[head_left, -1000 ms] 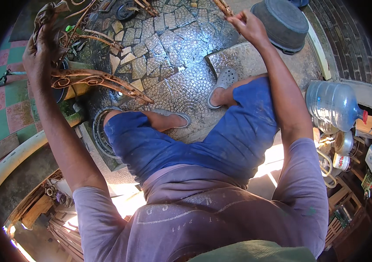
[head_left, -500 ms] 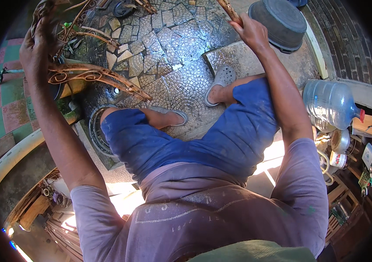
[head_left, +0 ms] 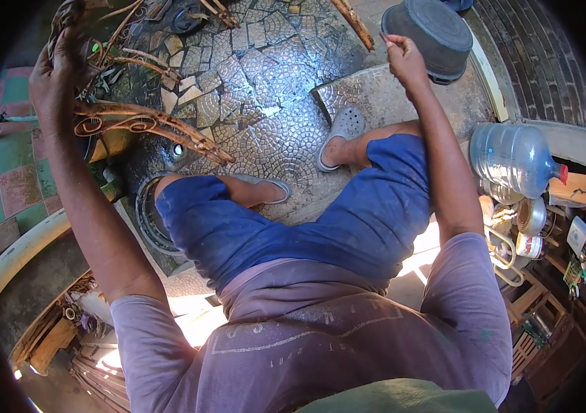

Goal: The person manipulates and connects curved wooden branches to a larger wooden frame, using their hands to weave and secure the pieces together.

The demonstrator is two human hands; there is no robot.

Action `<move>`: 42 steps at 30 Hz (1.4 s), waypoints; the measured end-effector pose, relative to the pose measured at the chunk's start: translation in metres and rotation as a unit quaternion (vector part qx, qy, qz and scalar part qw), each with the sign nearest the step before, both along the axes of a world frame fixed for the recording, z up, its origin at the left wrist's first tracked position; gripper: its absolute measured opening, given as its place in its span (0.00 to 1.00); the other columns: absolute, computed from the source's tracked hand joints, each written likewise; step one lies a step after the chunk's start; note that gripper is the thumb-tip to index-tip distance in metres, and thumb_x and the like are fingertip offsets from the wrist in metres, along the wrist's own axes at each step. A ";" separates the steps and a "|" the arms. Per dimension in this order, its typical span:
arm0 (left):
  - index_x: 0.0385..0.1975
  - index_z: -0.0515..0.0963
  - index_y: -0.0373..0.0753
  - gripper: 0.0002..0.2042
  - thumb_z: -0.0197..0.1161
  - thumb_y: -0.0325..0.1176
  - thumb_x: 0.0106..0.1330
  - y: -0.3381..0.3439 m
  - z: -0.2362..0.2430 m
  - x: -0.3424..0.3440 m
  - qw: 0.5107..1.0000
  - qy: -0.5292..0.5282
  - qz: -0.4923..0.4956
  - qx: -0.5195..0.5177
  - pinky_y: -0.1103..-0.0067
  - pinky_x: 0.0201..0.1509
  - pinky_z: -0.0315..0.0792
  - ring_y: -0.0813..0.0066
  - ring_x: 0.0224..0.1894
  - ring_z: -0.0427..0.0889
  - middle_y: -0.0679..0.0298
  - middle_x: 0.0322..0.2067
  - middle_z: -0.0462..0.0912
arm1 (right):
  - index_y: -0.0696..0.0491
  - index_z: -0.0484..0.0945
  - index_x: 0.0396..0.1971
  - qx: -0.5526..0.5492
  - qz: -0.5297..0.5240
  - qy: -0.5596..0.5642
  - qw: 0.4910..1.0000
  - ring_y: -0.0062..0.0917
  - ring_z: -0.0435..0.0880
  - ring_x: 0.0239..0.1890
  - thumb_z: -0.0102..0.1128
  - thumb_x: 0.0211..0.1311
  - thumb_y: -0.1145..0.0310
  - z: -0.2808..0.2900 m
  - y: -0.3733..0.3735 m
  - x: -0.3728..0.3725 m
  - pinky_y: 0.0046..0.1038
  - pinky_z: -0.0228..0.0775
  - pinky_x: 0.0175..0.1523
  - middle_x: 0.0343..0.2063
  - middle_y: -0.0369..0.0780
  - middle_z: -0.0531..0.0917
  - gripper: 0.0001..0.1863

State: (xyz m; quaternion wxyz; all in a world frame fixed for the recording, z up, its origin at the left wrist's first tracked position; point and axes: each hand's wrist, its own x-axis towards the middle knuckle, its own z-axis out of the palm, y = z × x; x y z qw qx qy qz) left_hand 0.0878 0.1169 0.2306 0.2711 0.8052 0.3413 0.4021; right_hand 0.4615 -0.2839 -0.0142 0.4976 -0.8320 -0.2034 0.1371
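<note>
Right hand (head_left: 408,65), shifted: clear of the flaking rod (head_left: 353,24) it touched half a second ago, now nearer the black tub (head_left: 434,31).
Checkered tiles (head_left: 14,162): green and pink squares, far left of the tub.
Left hand (head_left: 55,76): curled around a crumpled brown, cloth-like piece (head_left: 66,24), well left of the tub; blurred.
Scrolled frame (head_left: 203,144): rusty, peeling bars with curled metalwork, left of the tub.
Floor (head_left: 265,89): wet, glossy mosaic paving, left of the tub.
Rod: rough, orange-brown, its end just left of the tub.
Right hand's grip: thumb and fingertips drawn together beside the tub; whether they pinch anything, I cannot tell.
Water bottle (head_left: 513,158): ribbed bluish plastic, red cap, right of the tub.
</note>
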 end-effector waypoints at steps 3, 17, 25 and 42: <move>0.57 0.83 0.37 0.20 0.63 0.44 0.75 -0.007 0.001 -0.001 0.999 0.010 0.017 -0.026 0.82 0.47 0.78 0.83 0.43 0.83 0.66 0.45 0.88 | 0.55 0.83 0.49 -0.112 0.002 -0.052 0.992 0.36 0.88 0.39 0.57 0.71 0.57 -0.010 0.005 -0.002 0.37 0.76 0.46 0.35 0.47 0.88 0.18; 0.53 0.85 0.39 0.20 0.65 0.48 0.73 -0.005 -0.005 -0.004 0.992 0.074 0.046 0.093 0.77 0.50 0.77 0.79 0.42 0.85 0.61 0.42 0.91 | 0.50 0.86 0.46 -0.217 0.025 -0.211 0.953 0.50 0.87 0.44 0.56 0.69 0.58 -0.002 0.035 -0.010 0.47 0.77 0.50 0.39 0.51 0.88 0.16; 0.54 0.85 0.40 0.19 0.64 0.47 0.73 -0.016 -0.005 -0.003 0.995 0.056 0.041 0.075 0.78 0.50 0.77 0.81 0.43 0.84 0.62 0.41 0.91 | 0.51 0.87 0.43 -0.207 0.015 -0.183 0.961 0.51 0.87 0.43 0.56 0.68 0.58 0.001 0.039 -0.017 0.47 0.77 0.51 0.37 0.52 0.88 0.16; 0.55 0.83 0.36 0.20 0.64 0.45 0.75 -0.028 -0.005 -0.001 0.992 0.072 0.054 0.093 0.81 0.47 0.76 0.83 0.43 0.81 0.65 0.42 0.88 | 0.53 0.87 0.42 -0.225 -0.007 -0.207 0.952 0.51 0.87 0.43 0.55 0.67 0.58 0.010 0.050 -0.030 0.49 0.78 0.49 0.37 0.54 0.87 0.17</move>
